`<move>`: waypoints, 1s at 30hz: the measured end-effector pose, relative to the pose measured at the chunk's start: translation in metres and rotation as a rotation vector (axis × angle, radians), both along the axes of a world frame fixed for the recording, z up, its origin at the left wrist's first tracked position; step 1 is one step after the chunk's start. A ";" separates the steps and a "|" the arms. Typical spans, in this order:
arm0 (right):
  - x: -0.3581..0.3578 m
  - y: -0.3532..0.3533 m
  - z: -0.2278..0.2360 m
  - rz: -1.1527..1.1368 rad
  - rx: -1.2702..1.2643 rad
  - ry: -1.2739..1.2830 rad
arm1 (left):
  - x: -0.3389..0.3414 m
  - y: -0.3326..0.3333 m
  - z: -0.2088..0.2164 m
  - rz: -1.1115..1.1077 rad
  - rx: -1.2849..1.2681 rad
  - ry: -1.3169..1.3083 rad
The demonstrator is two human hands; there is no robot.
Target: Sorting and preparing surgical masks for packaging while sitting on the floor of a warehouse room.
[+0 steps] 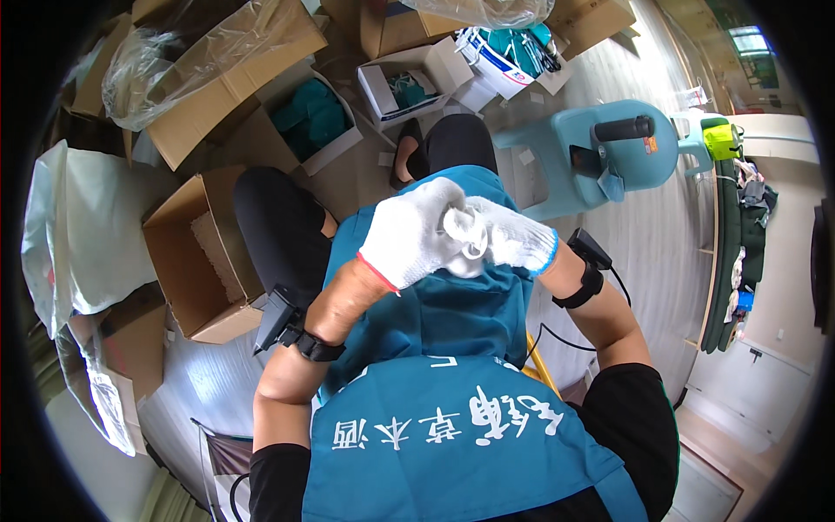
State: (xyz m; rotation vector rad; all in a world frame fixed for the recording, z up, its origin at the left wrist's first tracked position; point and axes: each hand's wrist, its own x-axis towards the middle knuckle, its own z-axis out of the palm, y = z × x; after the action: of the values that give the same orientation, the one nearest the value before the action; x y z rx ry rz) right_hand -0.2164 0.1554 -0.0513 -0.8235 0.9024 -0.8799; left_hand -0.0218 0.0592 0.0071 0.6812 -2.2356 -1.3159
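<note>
Above my lap, in front of the teal apron (417, 304), my two gloved hands meet. My left hand (407, 230) wears a white knit glove with a red cuff edge. A similar glove, edged in blue, covers my right hand (515, 239). Both hands are closed, with fingers bent inward around a small white looped thing (470, 231). It looks like a thin band or strip. White against white gloves, its exact kind does not show. The fingertips are partly hidden.
An open cardboard box (209, 261) stands by my left leg. Ahead are a box holding dark green items (311, 117), a small white box (409, 83) and a box of teal items (513, 56). A blue plastic stool (639, 143) bears a black cylinder (624, 129). Clear plastic sheeting (235, 52) covers cartons.
</note>
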 end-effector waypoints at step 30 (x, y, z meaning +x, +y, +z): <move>0.045 -0.035 0.062 -0.578 0.239 -0.134 | 0.016 0.024 -0.024 -0.116 0.934 0.168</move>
State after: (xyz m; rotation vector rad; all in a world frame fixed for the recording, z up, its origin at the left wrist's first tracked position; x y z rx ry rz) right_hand -0.1717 0.1204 0.0104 -0.2869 1.1223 -1.2792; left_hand -0.0062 0.0835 -0.0165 0.6922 -1.4572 -2.3868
